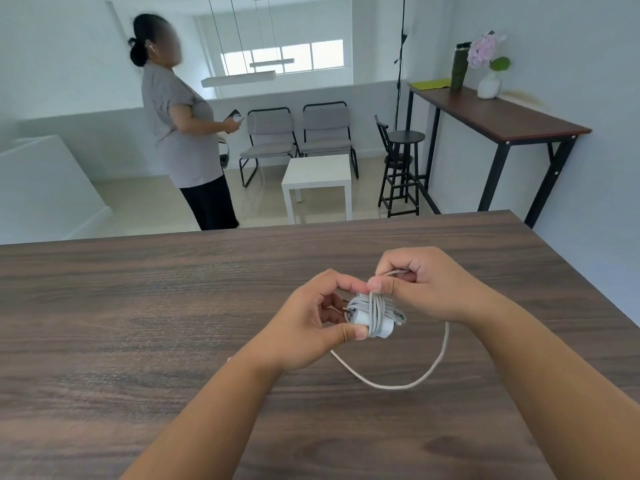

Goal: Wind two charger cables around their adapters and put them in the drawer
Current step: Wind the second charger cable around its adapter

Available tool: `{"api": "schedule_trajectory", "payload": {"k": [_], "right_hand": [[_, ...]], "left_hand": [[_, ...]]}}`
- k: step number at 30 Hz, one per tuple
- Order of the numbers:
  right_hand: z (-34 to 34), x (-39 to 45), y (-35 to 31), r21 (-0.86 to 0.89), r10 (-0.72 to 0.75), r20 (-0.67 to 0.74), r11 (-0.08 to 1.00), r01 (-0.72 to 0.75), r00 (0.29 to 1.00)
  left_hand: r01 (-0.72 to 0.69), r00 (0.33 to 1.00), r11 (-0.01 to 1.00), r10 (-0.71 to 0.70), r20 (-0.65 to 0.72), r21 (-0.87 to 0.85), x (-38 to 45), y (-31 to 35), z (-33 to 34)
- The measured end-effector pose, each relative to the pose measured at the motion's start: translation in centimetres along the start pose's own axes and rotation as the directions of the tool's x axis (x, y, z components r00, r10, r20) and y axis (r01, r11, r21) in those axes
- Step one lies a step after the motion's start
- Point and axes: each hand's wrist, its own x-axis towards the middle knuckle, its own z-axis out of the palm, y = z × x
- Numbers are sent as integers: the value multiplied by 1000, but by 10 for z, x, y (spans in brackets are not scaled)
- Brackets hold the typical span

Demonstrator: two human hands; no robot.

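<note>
White cable [415, 379] is mostly wrapped around the adapter [360, 315], which sits above the near middle of the wooden table [138, 306]. The left hand [308, 327] pinches the adapter between thumb and fingers, prongs pointing left. The right hand [426, 285] grips the cable just above the coil. The remaining loop should be drawn taut, each turn laid beside the last. No drawer or second charger is visible.
</note>
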Motion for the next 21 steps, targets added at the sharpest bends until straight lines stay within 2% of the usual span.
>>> {"api": "schedule_trajectory", "payload": {"k": [6, 12, 21], "right_hand": [[11, 5, 15, 302, 38, 32, 952, -46, 999], [31, -2, 22, 580, 184, 147, 780, -236, 972], [53, -9, 16, 626, 398, 178, 660, -415, 900]], "left_hand": [[16, 1000, 974, -20, -17, -227, 0, 2, 1], [-25, 998, 962, 8, -62, -274, 1, 4, 4], [-95, 975, 943, 23, -223, -318, 6, -3, 12]]}}
